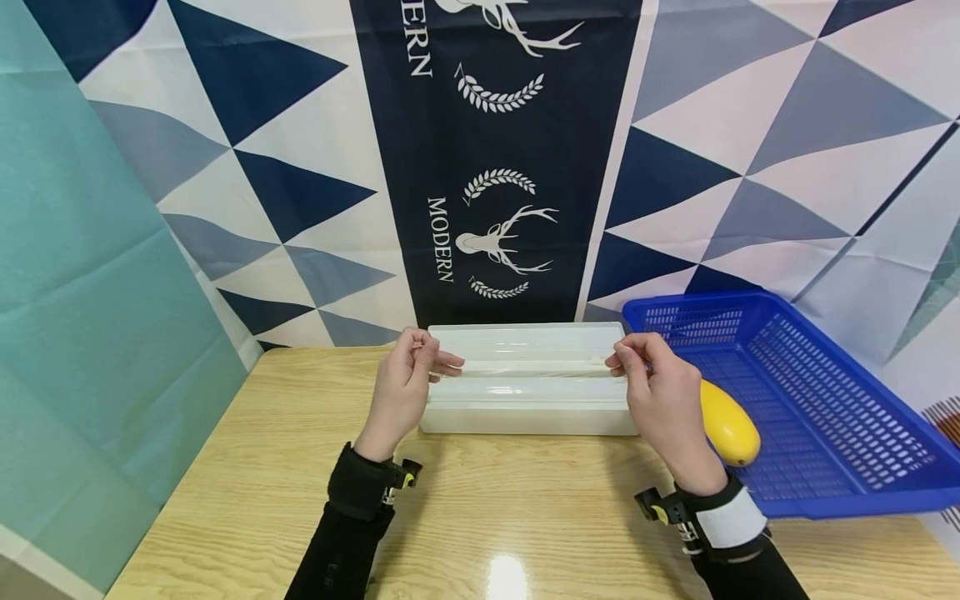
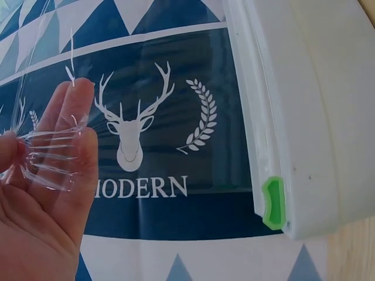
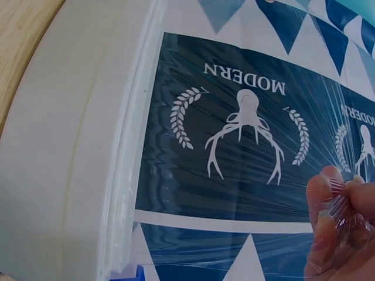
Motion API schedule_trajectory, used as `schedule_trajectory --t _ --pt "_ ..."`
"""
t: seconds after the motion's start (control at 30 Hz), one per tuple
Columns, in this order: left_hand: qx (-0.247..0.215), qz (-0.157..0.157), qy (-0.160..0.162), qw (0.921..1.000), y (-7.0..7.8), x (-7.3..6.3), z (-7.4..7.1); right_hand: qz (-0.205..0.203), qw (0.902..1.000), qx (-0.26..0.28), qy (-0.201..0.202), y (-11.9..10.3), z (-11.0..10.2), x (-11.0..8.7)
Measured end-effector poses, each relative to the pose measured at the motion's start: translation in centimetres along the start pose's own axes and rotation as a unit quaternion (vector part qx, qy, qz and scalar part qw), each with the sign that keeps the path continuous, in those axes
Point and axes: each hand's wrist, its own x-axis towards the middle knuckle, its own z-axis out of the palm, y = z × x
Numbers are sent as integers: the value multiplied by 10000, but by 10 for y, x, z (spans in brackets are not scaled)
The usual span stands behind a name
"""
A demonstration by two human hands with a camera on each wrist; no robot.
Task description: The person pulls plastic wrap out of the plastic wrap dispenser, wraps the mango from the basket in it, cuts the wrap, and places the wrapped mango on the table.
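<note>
A long white cling film dispenser (image 1: 528,420) sits on the wooden table against the patterned backdrop, with a green slider (image 2: 273,203) at one end of its edge. Clear cling film (image 3: 234,202) stretches from it, nearly invisible in the head view. My left hand (image 1: 401,390) pinches one side of the film between thumb and fingers, above the dispenser's left end; the film gathers in creases across those fingers. Over the right end, my right hand (image 1: 663,396) pinches the other side, where the film bunches at the fingertips (image 3: 329,182).
A blue perforated basket (image 1: 862,505) stands to the right on the table (image 1: 285,467). A yellow, mango-like fruit (image 1: 727,423) lies at the basket's left side, partly hidden by my right hand. The patterned cloth (image 1: 300,192) rises directly behind the dispenser.
</note>
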Motion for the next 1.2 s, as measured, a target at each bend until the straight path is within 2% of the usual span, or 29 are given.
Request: schedule_trajectory --t 0.47,0.6,0.83,1.0,1.2 --pt "580 231 265 9977 7 0 -3 60 10000 70 31 -4 -5 2" --pt "547 255 164 9980 8 -1 -4 88 9999 126 67 -5 -6 2" --pt "237 45 -135 9996 7 -2 -10 110 9997 202 76 -6 -5 3" --pt "186 97 -303 9993 11 0 -12 122 9997 180 128 -8 -9 0" --pt "183 -148 -406 9989 11 -5 -19 78 9996 277 -82 -11 -11 -4"
